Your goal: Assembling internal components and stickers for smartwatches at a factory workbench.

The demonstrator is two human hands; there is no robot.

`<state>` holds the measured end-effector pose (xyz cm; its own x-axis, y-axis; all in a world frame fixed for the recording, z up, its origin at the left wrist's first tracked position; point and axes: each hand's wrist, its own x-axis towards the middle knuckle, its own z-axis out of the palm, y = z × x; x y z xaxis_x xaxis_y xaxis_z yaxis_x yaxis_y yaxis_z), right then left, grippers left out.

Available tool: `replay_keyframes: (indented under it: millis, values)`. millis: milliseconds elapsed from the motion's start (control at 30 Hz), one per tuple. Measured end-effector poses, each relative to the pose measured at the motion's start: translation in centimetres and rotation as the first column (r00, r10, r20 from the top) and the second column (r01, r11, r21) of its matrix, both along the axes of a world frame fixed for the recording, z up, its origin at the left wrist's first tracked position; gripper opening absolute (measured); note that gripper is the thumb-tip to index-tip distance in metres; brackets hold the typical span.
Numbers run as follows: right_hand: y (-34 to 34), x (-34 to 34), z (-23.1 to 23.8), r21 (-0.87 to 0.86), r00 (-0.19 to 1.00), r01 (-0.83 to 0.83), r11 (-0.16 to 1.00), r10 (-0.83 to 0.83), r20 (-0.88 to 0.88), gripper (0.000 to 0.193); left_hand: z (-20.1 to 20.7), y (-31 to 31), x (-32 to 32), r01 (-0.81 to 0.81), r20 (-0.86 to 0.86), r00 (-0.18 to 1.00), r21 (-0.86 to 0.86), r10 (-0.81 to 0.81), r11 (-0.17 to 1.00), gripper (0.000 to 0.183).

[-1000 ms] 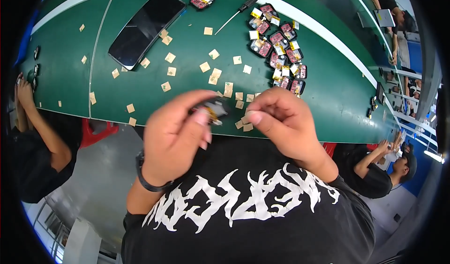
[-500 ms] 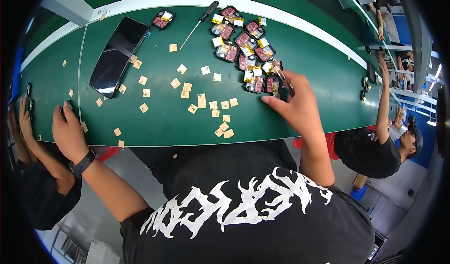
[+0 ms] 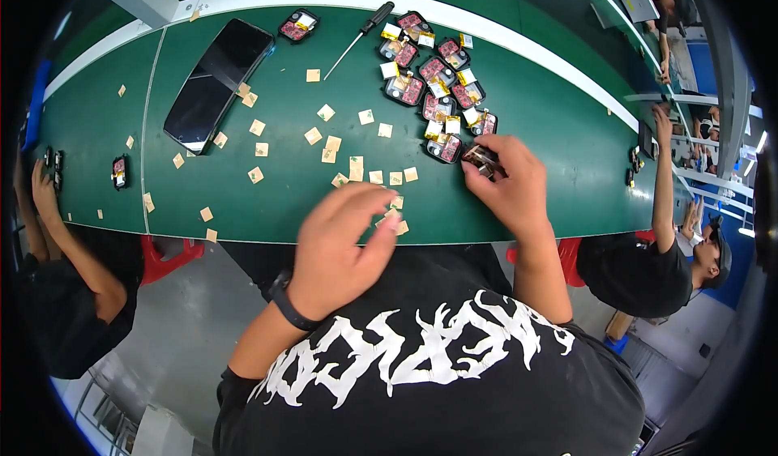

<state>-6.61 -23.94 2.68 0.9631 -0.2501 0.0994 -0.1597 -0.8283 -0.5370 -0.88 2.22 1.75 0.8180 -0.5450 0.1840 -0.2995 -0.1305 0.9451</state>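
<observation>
My right hand (image 3: 512, 187) is closed on a small black device housing (image 3: 480, 160) at the near end of a cluster of similar open housings (image 3: 438, 72). These hold red circuit boards and silver batteries with yellow tape. My left hand (image 3: 344, 245), thumb and fingers apart and somewhat blurred, hovers empty at the table's near edge. Beside and partly beneath its fingers lie small beige adhesive squares (image 3: 356, 167). One more open housing (image 3: 120, 172) lies alone at the left, past the seam in the table.
A large black phone-like slab (image 3: 219, 86) lies on the green table (image 3: 275, 205). A screwdriver (image 3: 361, 40) and a single housing (image 3: 299, 25) lie at the back. Co-workers' arms reach in at the left (image 3: 73, 245) and right (image 3: 663, 172). A red stool (image 3: 170, 259) stands below the edge.
My left hand has let go of a housing at the far left and swung right, toward the middle. My right hand has drawn slightly nearer with its housing.
</observation>
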Motion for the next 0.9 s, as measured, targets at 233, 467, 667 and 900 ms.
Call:
replay_keyframes:
  millis: [233, 467, 667, 900]
  values:
    - [1.9, -1.2, 1.0, 0.794, 0.992, 0.002, 0.607, 0.099, -0.078, 0.029, 0.3, -2.5, 0.1, 0.203, -0.371, 0.894, -0.163, -0.251, 0.965, 0.044]
    - [5.6, 0.2, 4.0, 0.944, 0.997, 0.064, 0.323, 0.029, -0.077, 0.01, -0.1, -1.1, 0.7, 0.025, -0.731, 0.608, -0.372, -0.31, 0.928, 0.033]
    - [4.6, 0.3, 2.8, 0.529, 0.992, 0.02, 0.848, 0.05, -0.117, 0.043, -0.1, -0.3, 0.3, -0.176, -0.77, 0.589, -0.418, -0.245, 0.891, 0.018]
    - [4.6, 0.0, 2.2, 0.507, 0.973, -0.049, 0.86, 0.156, -0.171, 0.05, -1.3, 1.1, 0.8, -0.157, -0.788, 0.577, -0.366, -0.216, 0.917, 0.011]
